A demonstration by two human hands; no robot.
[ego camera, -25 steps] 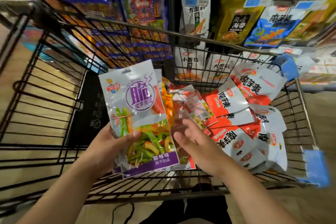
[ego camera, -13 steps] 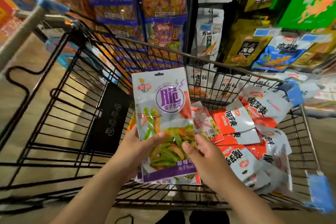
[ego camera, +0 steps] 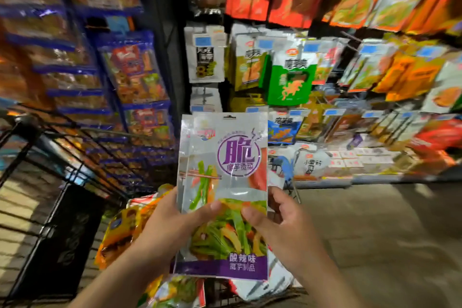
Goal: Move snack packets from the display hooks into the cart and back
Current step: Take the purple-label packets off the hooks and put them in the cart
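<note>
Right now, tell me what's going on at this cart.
A person holds a silver-and-purple snack packet upright in both hands, the left hand and right hand each pinching its lower half, thumbs on the front. It is above the cart, facing the hanging packets on the display. Loose packets lie in the cart.

Dim shop aisle: mottled grey-brown hard floor (ego camera: 375,232), dark vertical rack post (ego camera: 172,57) behind, pale low shelf edge (ego camera: 350,179) along the floor

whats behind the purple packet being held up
The edge of a second packet peeks out left of the purple packet. Below, orange packets lie in the cart. How many more are stacked directly behind is covered.
</note>
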